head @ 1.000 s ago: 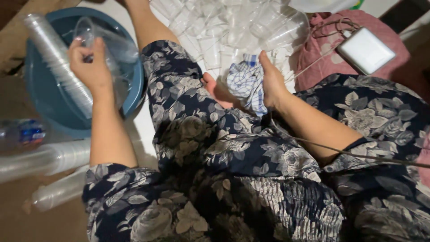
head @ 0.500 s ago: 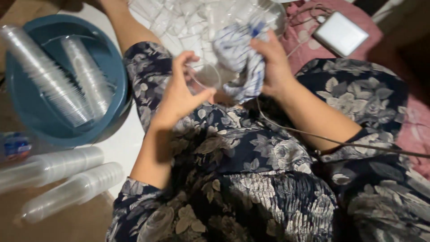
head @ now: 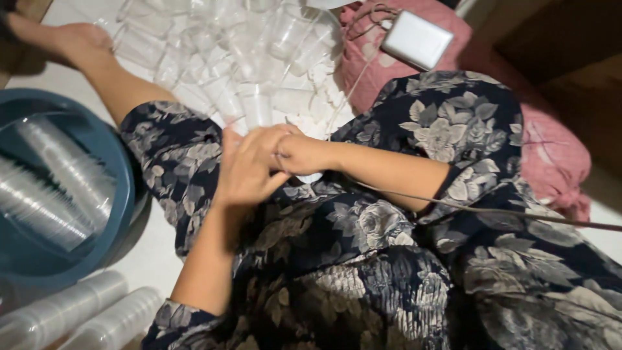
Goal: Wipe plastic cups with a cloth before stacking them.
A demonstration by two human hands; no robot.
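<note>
My two hands meet over my lap, on the dark flowered dress (head: 363, 259). My left hand (head: 249, 170) is curled, fingers pointing away from me. My right hand (head: 301, 153) lies against it from the right, fingers tucked under the left ones. A clear plastic cup (head: 256, 107) stands out just beyond the fingertips, and my left hand seems to grip its near end. What my right hand holds is hidden; a small white bit shows below its wrist.
A pile of loose clear cups (head: 227, 39) lies ahead. A blue basin (head: 124, 194) at left holds stacked cups; more stacks (head: 71, 317) lie at bottom left. A white boxy device (head: 418, 39) rests on pink cloth (head: 557, 155). A thin cable (head: 518, 212) crosses my lap.
My left hand came from the basin to my lap with a cup and now presses against my right hand. The patterned cloth in my right hand is no longer visible.
</note>
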